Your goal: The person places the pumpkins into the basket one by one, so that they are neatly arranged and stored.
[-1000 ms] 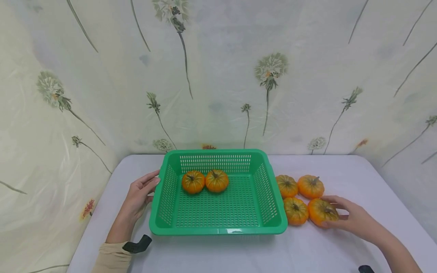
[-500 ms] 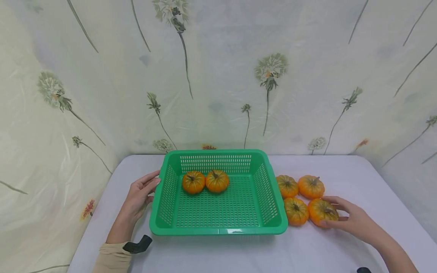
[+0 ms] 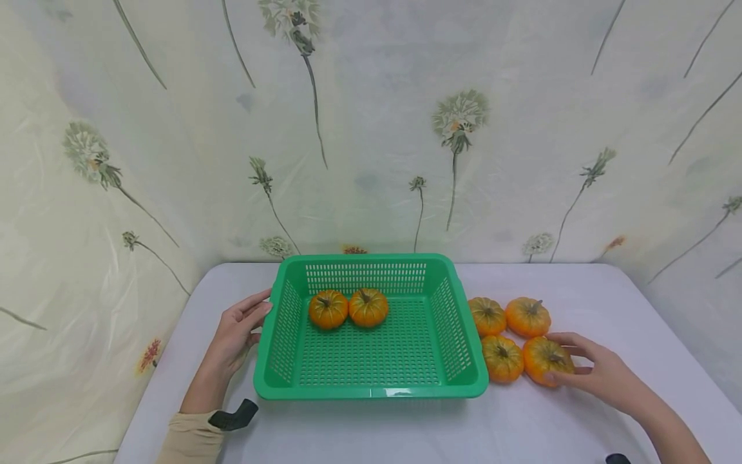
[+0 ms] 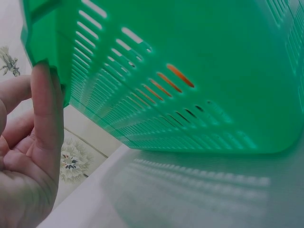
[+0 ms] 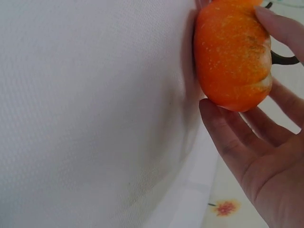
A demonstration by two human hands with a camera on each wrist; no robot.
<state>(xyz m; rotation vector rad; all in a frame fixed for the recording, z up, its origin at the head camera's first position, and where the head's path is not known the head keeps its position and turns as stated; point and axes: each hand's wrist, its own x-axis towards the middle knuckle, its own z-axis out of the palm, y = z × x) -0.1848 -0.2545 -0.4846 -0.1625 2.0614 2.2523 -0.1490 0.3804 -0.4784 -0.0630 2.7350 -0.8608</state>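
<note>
A green basket (image 3: 371,392) stands mid-table with two small pumpkins (image 3: 328,310) (image 3: 368,307) inside, side by side at its back left. The left hand (image 3: 234,332) touches the basket's left rim; in the left wrist view its fingers (image 4: 46,104) lie against the outer wall of the basket (image 4: 228,61). To the basket's right, several pumpkins stand in a close group. The right hand (image 3: 603,374) curls thumb and fingers round the front right pumpkin (image 3: 545,361). The right wrist view has this pumpkin (image 5: 232,54) on the cloth, between the thumb and fingers of the hand (image 5: 266,156).
Three other pumpkins (image 3: 487,316) (image 3: 528,317) (image 3: 502,359) sit beside the held one, close to the basket's right wall. A white cloth covers the table (image 3: 348,438). Behind and at the sides hangs a curtain (image 3: 371,129) printed with dandelions.
</note>
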